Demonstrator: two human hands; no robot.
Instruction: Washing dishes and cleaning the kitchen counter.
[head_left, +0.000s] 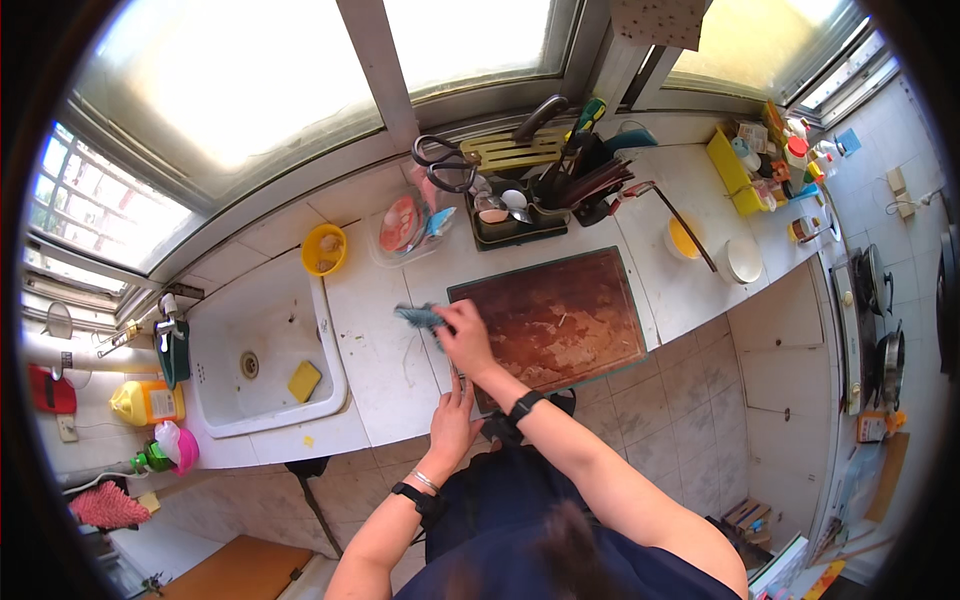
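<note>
My right hand (466, 341) grips a bunched blue-grey cloth (418, 316), slightly blurred, above the white tiled countertop (386, 375). Just right of it lies a worn reddish-brown cutting board (555, 315) with a green edge and peeling patches on its surface. My left hand (452, 420) rests at the board's near left corner, fingers stretched forward and thumb apart, with nothing seen in it. Whether those fingertips press on the board or on the counter is hard to tell. Loose bits and stains dot the counter left of the cloth.
Left is a white sink (262, 360) holding a yellow sponge (305, 381). Behind stand a yellow bowl (324, 250), a clear plastic container (401, 232) and a utensil rack (517, 217) with scissors and a knife. Bowls (741, 261) and a yellow basket (731, 172) stand right.
</note>
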